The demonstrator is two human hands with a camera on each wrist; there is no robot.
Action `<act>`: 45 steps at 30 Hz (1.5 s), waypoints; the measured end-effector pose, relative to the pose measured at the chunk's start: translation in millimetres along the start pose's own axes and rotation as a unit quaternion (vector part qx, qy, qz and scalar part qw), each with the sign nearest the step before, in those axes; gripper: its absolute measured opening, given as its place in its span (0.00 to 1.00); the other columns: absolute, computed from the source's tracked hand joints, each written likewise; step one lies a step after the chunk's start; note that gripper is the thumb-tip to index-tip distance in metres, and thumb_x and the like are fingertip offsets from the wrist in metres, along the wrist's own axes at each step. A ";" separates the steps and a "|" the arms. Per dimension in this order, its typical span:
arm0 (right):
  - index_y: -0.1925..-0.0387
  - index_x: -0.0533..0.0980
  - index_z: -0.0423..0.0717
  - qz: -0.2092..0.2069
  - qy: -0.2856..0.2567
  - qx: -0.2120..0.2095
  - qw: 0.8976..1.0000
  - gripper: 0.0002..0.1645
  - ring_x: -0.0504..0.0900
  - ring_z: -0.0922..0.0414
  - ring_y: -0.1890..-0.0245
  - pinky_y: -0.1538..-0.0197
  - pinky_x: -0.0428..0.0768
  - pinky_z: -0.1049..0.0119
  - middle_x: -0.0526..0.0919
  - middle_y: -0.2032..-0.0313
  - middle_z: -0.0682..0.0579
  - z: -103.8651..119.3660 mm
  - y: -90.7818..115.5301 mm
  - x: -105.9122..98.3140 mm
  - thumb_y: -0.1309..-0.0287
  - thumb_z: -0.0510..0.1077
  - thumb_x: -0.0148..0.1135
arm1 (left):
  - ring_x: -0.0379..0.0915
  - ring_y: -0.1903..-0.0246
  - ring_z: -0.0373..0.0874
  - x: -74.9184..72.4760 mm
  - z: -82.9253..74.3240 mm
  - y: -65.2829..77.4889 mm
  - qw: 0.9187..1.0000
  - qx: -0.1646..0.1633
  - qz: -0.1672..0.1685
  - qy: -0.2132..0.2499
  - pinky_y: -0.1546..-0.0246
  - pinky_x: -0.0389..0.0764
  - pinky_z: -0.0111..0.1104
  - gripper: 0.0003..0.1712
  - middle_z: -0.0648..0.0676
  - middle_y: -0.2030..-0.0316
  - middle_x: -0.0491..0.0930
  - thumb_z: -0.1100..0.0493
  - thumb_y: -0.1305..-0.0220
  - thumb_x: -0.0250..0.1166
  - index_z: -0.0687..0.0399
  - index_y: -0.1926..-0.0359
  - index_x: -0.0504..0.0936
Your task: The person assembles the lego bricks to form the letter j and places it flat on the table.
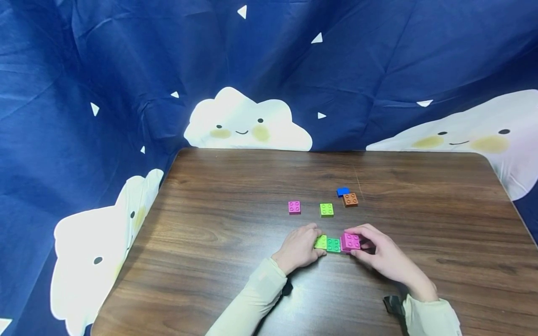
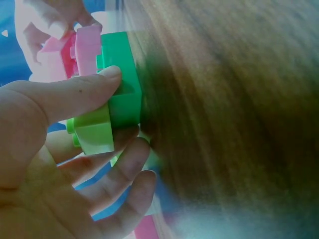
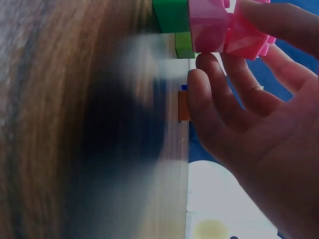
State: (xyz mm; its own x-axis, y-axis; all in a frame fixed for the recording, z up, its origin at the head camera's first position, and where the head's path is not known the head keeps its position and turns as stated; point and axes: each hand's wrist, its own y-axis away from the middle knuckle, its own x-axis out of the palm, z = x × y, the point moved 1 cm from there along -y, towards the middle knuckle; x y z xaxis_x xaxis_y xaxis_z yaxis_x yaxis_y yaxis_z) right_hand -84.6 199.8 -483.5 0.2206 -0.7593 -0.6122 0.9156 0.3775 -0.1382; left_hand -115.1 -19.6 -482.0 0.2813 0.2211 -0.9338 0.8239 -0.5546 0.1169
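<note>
In the head view, my left hand (image 1: 296, 248) pinches the lime green brick (image 1: 321, 241) at the left end of a small joined build. The left wrist view shows this brick on top of a green brick (image 2: 123, 79), with the thumb tip against their side. A pink brick (image 2: 88, 47) sits on the green one's far part. Over it, my right hand (image 1: 388, 256) pinches a second, darker pink brick (image 1: 350, 241) between thumb and fingers. Seen from the right wrist, the studs of the lower pink brick (image 3: 207, 30) meet the upper one's underside, slightly tilted.
Beyond the hands lie a loose pink brick (image 1: 294, 207), a lime green brick (image 1: 326, 210), and an orange-brown brick (image 1: 350, 199) against a blue brick (image 1: 343, 191). They rest on a brown wooden table (image 1: 235, 196). A blue curtain (image 1: 336, 74) with clouds hangs behind it.
</note>
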 end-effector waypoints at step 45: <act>0.53 0.82 0.44 -0.028 0.042 0.021 0.999 0.20 0.76 0.71 0.60 0.61 0.78 0.72 0.83 0.57 0.55 4.1 -3.5 4.2 0.49 0.45 0.72 | 0.68 0.71 0.35 0.1 0.7 -0.5 1.000 0.000 0.001 0.004 0.70 0.71 0.26 0.24 0.44 0.67 0.74 0.48 0.47 0.72 0.52 0.50 0.83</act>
State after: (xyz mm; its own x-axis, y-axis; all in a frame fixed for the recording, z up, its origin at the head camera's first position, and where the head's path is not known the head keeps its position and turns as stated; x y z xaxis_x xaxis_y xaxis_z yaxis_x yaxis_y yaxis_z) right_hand -85.5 193.1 -482.4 0.1411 -0.7311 -0.6675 0.9396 0.3113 -0.1423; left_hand -115.9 -19.8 -482.3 0.2864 0.2263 -0.9310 0.8231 -0.5555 0.1182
